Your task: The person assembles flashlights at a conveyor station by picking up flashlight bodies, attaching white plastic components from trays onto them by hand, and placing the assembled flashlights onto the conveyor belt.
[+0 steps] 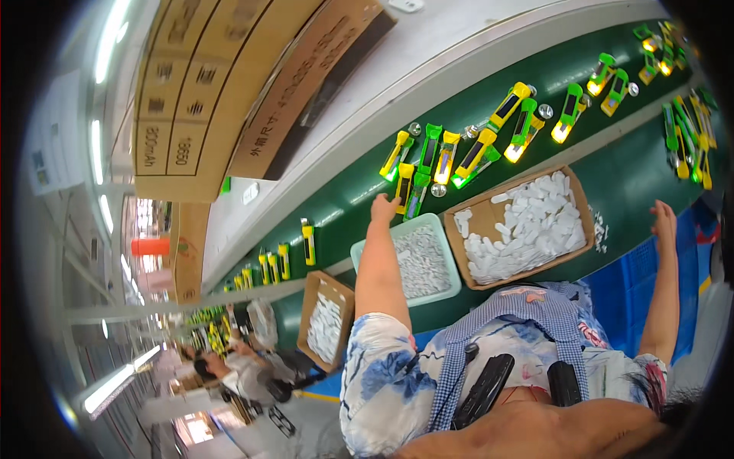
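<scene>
My left hand (385,208) reaches over the green conveyor belt (344,222), its fingers closed at the lower end of a yellow flashlight (404,183). Close by lie several green and yellow flashlights, among them a green flashlight (430,145) and a yellow flashlight (446,159); many are lit and some have a round clear lens at one end. Out to the right, my right hand (664,219) is held up with its fingers apart and nothing in them. Beyond it is a heap of green and yellow flashlights (692,141).
In front of me stand a pale green tray (453,268) of small whitish parts and a cardboard tray (478,218) of white plastic pieces. Another cardboard box (348,294) of white pieces is at left. Large cartons (206,99) stand behind the belt. Blue crates (638,275) are at right; a co-worker (245,371) is far left.
</scene>
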{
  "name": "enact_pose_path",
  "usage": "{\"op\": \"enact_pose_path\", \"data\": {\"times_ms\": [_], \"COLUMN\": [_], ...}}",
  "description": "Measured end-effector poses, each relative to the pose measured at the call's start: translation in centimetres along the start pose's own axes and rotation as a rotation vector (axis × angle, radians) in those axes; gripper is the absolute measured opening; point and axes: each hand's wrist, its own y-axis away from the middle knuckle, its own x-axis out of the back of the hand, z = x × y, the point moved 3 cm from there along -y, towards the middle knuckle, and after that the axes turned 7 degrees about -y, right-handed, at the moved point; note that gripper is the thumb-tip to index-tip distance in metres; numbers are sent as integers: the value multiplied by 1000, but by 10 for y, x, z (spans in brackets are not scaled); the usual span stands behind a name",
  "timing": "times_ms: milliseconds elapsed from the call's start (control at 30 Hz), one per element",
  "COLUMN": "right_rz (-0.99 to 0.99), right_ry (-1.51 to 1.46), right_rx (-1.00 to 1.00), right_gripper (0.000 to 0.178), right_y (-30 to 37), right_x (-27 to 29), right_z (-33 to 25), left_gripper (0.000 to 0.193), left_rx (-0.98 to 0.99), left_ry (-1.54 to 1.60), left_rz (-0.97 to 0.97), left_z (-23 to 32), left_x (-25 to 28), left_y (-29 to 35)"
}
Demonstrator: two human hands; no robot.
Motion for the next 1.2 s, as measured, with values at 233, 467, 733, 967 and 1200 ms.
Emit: {"op": "enact_pose_path", "data": {"times_ms": [233,467,733,967,1200], "right_rz": [-330,-459,-539,-770,-942], "right_ry": [-491,-373,-393,-450,-470], "right_rx": [-321,-387,-313,-290,-313], "right_gripper": [28,30,25,23,17], "right_y": [239,320,317,289,290], "right_x": [-182,-246,-264,-299,-302], "right_z": [-30,-17,-67,-113,-115], "left_gripper": [49,94,61,47,42], "left_rx": [-50,-246,-326,-163,-38], "left_ry": [74,-168,120,1204,1729], "left_rz": [260,-175,-72,-474,-816], "left_z": [74,91,38,48,77], "left_x": [3,-1,-31,67,52], "left_y": [-38,-121,-144,8,166]}}
